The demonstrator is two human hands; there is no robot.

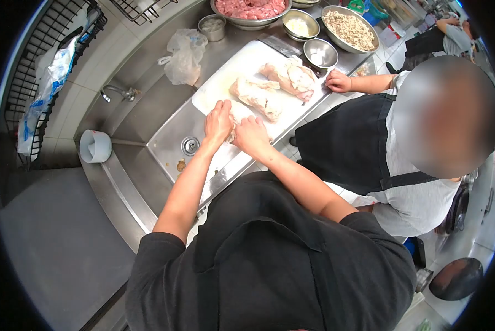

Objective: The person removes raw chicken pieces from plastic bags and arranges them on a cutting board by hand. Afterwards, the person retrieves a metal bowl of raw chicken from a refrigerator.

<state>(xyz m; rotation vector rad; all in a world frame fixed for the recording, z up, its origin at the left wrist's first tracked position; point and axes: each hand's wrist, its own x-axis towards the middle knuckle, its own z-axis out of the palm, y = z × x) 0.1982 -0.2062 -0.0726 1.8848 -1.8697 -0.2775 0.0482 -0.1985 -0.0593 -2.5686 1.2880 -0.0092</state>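
Observation:
On a white cutting board [209, 95] lie two pale, raw whole chickens with the skin on, one in the middle [257, 98] and one farther right [291, 79]. A third raw chicken [238, 112] lies at the near end of the board, largely covered by my hands. My left hand [219, 122] grips its left side with the fingers bent. From the right, my right hand [251, 135] presses onto the same chicken with curled fingers. The fingertips of both hands are partly hidden in the skin.
The board spans a steel sink [170, 149] with a drain [190, 145]. Bowls of pink meat [251, 9] and chopped filling [350, 30], a small steel bowl [321, 53] and a plastic bag [183, 57] stand behind. A co-worker's hand [338, 81] rests at the counter edge.

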